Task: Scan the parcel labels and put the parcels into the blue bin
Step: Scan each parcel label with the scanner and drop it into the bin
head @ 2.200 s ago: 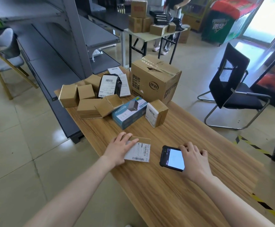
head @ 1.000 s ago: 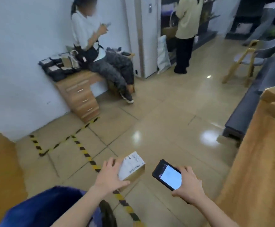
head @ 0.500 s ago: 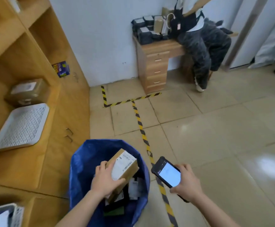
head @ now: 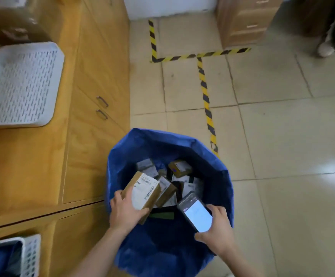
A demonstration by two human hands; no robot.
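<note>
I am looking straight down through the head camera into a blue bin (head: 162, 142) lined with a blue bag. It stands on a tiled floor just beside a wooden cabinet (head: 94, 66).

The left hand (head: 127, 211) grasps a brown cardboard parcel (head: 142, 193) by its near end, with the fingers curled round it. The parcel is tilted, its white barcode label facing up, and it sits inside the bin's rim on the left. Other parcels (head: 179, 167) lie heaped at the bottom of the bin. I cannot tell whether the held one touches them.

The right hand (head: 220, 234) grasps a dark handheld scanner (head: 195, 213). Its pale screen is lit and faces up over the right side of the bin. The scanner is near the parcel but apart from it.

A white perforated tray (head: 20, 84) lies on the cabinet at the left, and a white basket (head: 29, 254) shows in the lower left corner. Yellow and black tape (head: 204, 92) runs across the floor beyond the bin. A small wooden drawer unit (head: 242, 21) stands at the top, and another person's shoe (head: 325, 48) is at the top right.
</note>
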